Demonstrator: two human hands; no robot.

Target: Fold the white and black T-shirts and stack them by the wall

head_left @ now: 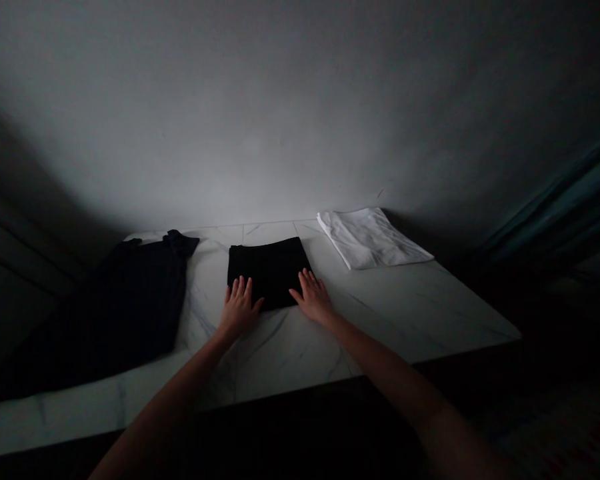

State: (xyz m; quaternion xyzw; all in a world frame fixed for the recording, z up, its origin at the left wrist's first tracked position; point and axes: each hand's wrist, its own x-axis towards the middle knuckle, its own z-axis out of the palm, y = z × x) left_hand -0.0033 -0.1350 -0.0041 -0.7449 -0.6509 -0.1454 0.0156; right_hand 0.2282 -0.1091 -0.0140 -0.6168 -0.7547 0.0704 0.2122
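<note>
A folded black cloth garment [269, 272] lies flat in the middle of the white marble table [280, 353]. My left hand [239, 308] rests palm down on its near edge, fingers apart, and my right hand [313, 298] presses the near right corner the same way. Neither hand grips the cloth. To the left, a large dark garment [125, 300] lies spread out, with its far end bunched and its left part fading into shadow. A folded white garment [370, 239] lies at the far right of the table, beyond my right hand.
A pale wall [300, 113] rises behind the table's far edge. A dark teal curtain [555, 200] hangs at the right. The table's near edge runs below my forearms, and the floor beyond its right side is dark.
</note>
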